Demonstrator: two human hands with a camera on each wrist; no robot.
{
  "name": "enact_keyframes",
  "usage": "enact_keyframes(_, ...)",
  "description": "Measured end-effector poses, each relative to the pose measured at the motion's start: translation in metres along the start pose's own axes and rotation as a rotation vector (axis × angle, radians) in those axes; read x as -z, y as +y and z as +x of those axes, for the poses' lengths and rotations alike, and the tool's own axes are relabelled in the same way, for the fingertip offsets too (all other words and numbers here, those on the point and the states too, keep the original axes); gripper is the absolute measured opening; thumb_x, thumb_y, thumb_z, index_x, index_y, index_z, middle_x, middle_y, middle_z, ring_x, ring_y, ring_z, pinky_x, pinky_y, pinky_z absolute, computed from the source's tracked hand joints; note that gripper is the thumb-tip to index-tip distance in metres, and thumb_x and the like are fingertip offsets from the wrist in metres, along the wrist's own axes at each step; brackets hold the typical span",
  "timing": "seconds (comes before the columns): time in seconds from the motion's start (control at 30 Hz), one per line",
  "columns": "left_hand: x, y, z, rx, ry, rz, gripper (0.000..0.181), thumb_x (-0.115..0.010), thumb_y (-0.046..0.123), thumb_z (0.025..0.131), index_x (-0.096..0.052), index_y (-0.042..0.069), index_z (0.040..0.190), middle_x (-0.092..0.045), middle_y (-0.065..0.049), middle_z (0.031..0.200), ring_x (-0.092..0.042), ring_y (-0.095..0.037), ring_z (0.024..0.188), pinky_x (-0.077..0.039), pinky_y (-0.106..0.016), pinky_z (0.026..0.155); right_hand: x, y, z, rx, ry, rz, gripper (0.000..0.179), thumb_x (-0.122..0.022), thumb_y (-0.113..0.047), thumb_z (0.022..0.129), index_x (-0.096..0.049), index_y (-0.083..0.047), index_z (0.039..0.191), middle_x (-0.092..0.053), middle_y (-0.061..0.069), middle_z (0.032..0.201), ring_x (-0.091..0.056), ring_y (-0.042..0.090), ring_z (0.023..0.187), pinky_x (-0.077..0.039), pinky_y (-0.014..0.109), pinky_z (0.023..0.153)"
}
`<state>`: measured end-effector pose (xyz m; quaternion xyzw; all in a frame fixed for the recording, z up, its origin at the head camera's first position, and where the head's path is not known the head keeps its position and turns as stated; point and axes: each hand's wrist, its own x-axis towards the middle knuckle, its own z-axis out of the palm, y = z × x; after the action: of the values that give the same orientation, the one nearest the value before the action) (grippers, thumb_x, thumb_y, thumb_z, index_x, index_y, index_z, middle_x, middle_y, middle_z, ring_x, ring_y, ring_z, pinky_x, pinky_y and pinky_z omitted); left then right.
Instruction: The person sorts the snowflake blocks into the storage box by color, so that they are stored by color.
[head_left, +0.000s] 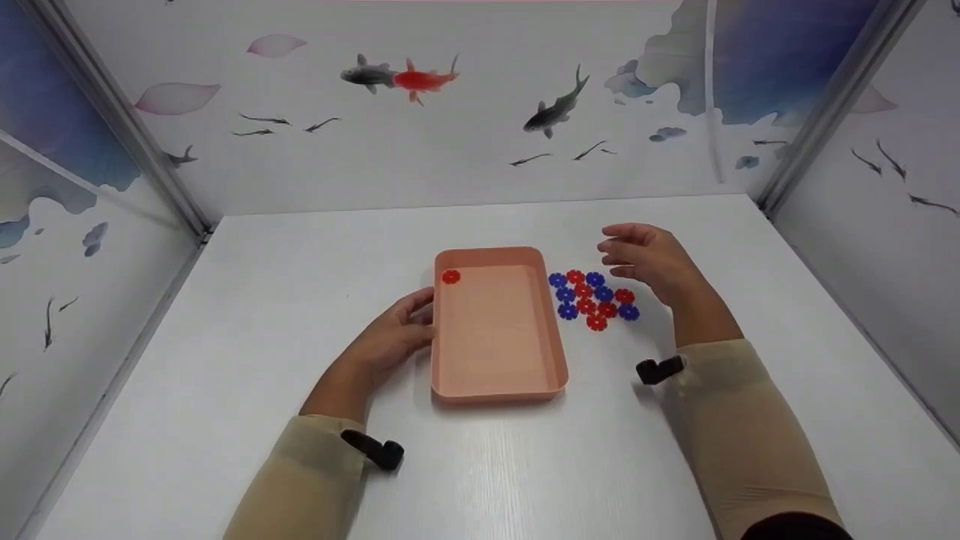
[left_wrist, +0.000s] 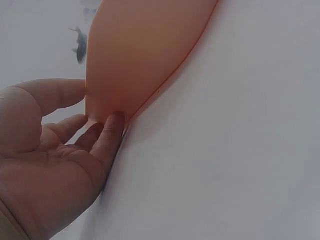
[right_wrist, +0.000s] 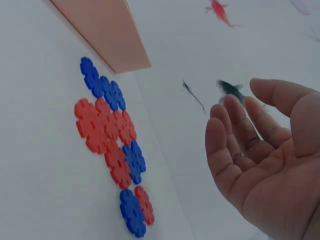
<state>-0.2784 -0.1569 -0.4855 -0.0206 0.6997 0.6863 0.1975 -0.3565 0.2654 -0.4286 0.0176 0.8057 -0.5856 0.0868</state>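
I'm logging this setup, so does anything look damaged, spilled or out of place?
Nothing stands out. The tray is right side up with no visible damage; a lone red piece lies near its far left corner, while the other pieces lie grouped to the tray's right.

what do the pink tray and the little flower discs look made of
Pink tray: probably moulded plastic with a satin finish, given its smooth, evenly coloured walls and rounded corners. Flower discs: likely plastic too, solid red or blue with crisp notched edges; finish fairly matte, perhaps.
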Motion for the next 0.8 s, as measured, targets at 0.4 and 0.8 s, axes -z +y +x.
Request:
enact_keyframes(0.4,0.002,-0.002,0.0,-0.02,-0.029,-0.029,0.078,-0.077,0.011,0.097,-0.042,0.028,0.164,-0.046,0.006,0.168,-0.052,-0.013,0.15,-0.048,-0.039,0.124,0.034,0.036,0.011,-0.12,-0.053,-0.096,0.061,-0.075,-0.041,0.101,-0.056,-0.019,0.154,-0.063,0.008,0.152,-0.065,0.026,0.135,-0.059,0.03,0.106)
enact_keyframes(0.8,0.003,-0.001,0.001,-0.008,-0.019,0.012,0.079,-0.078,0.014,0.096,-0.041,0.031,0.164,-0.043,0.008,0.17,-0.048,-0.014,0.154,-0.047,-0.039,0.125,0.047,0.057,0.013,-0.096,-0.16,-0.279,0.052,-0.075,-0.023,0.101,-0.059,-0.023,0.15,-0.065,0.007,0.149,-0.062,0.025,0.135,-0.055,0.027,0.106)
